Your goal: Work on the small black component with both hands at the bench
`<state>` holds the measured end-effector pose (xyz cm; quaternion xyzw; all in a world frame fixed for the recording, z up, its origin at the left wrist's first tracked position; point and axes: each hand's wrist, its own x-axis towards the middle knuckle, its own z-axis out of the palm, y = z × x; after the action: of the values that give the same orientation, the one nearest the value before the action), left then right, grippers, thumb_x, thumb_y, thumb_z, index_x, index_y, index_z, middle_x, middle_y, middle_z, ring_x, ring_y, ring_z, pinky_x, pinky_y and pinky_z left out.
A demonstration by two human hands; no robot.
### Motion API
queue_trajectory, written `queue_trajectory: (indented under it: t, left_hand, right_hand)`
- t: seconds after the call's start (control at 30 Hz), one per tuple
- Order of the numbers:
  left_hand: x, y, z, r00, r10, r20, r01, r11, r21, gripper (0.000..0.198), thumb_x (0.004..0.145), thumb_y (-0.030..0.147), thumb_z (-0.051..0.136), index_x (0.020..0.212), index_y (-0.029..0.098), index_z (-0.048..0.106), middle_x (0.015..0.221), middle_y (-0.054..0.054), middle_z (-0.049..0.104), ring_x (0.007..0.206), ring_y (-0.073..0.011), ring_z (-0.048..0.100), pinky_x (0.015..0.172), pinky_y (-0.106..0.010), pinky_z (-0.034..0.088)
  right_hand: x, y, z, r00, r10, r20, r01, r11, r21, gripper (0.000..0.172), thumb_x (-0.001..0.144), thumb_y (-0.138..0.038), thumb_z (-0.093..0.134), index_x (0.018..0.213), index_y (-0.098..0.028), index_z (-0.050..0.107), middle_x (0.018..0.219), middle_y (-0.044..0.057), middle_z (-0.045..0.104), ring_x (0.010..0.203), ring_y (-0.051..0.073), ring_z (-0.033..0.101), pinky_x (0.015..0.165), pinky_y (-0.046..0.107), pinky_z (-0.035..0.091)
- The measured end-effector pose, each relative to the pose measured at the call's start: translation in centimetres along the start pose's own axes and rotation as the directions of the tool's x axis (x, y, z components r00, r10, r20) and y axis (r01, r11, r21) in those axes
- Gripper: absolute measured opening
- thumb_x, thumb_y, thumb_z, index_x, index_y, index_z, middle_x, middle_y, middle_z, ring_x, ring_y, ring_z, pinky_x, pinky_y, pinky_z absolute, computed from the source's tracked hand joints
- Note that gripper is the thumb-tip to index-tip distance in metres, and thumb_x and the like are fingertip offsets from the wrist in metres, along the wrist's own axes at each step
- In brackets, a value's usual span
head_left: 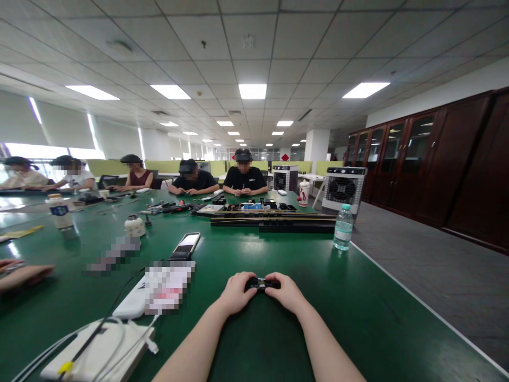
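Both my hands rest on the green table (358, 297), close together near its front. My left hand (235, 293) and my right hand (287, 292) are each closed on one end of a small black part (262, 284) held between them. The part lies just above the table surface. What exactly the part is stays too small to tell.
A phone (185, 245), a white power bank (133, 303), a white box with cables (99, 353), a water bottle (343, 227) and black rails (274, 220) lie on the table. Several other people sit along the far and left sides. Another person's hand (24, 276) rests at left. Fans (342, 189) stand behind.
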<state>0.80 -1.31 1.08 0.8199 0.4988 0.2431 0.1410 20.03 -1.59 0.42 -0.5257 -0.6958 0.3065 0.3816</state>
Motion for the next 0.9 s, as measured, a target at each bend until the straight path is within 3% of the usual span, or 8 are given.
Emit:
queue_trajectory:
  t: [0.33,0.63,0.9]
  left_hand:
    - [0.1,-0.3,0.3,1.0,-0.006,-0.001,0.006,1.0,-0.029,0.038,0.076,0.026,0.056,0.113,0.022,0.054,0.113,-0.004,0.062,0.107,-0.0222,0.053,0.094,-0.035,0.038]
    - [-0.1,0.2,-0.4,0.999,-0.033,0.025,0.033,0.999,-0.025,0.04,0.075,0.026,0.055,0.115,0.021,0.053,0.115,-0.005,0.061,0.108,-0.0216,0.052,0.095,-0.033,0.037]
    - [-0.3,-0.1,-0.2,1.0,-0.02,-0.001,0.02,0.998,-0.059,0.041,0.074,0.025,0.055,0.115,0.023,0.053,0.114,-0.003,0.061,0.107,-0.0211,0.053,0.095,-0.032,0.038]
  right_hand:
    - [-0.1,-0.2,0.1,0.999,0.033,-0.003,-0.033,0.999,-0.015,0.03,0.061,-0.018,0.063,0.091,-0.019,0.065,0.093,0.005,0.068,0.09,0.021,0.061,0.085,0.035,0.045]
    - [-0.3,0.1,0.4,0.999,0.038,-0.019,-0.036,0.994,0.104,0.039,0.058,-0.013,0.063,0.096,-0.019,0.059,0.098,0.006,0.066,0.097,0.02,0.06,0.091,0.034,0.043]
    - [-1.1,-0.3,0.5,0.999,-0.009,-0.051,0.008,1.0,-0.01,0.038,0.065,-0.017,0.058,0.103,-0.021,0.058,0.104,0.005,0.065,0.101,0.021,0.059,0.093,0.035,0.042]
